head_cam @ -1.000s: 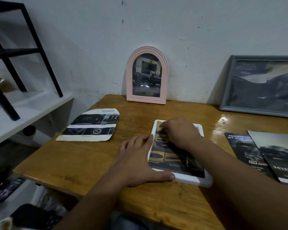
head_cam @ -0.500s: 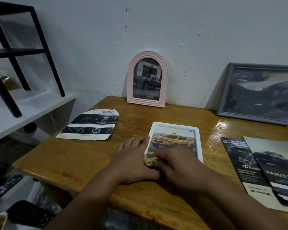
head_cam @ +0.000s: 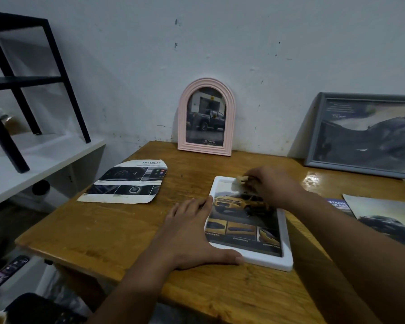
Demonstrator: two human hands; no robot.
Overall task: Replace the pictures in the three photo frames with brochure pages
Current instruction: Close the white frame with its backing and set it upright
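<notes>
A white photo frame (head_cam: 264, 261) lies flat on the wooden table (head_cam: 117, 232), showing a yellow car page. My left hand (head_cam: 192, 232) lies flat against the frame's left edge, thumb along its near rim. My right hand (head_cam: 270, 185) pinches a small pale wad (head_cam: 239, 179) on the glass at the frame's far end. A pink arched frame (head_cam: 206, 118) with a dark truck picture stands against the wall. A grey frame (head_cam: 365, 134) leans on the wall at the right.
A cut brochure page (head_cam: 124, 183) lies at the table's left. More brochure pages (head_cam: 384, 218) lie at the right edge. A white shelf (head_cam: 33, 160) with a black rack (head_cam: 21, 78) stands to the left. Below, on the floor, lies a dark remote (head_cam: 7, 270).
My right hand with the pale wad has moved from the frame's near left corner up to its far end. My left hand has stayed at the frame's left edge.
</notes>
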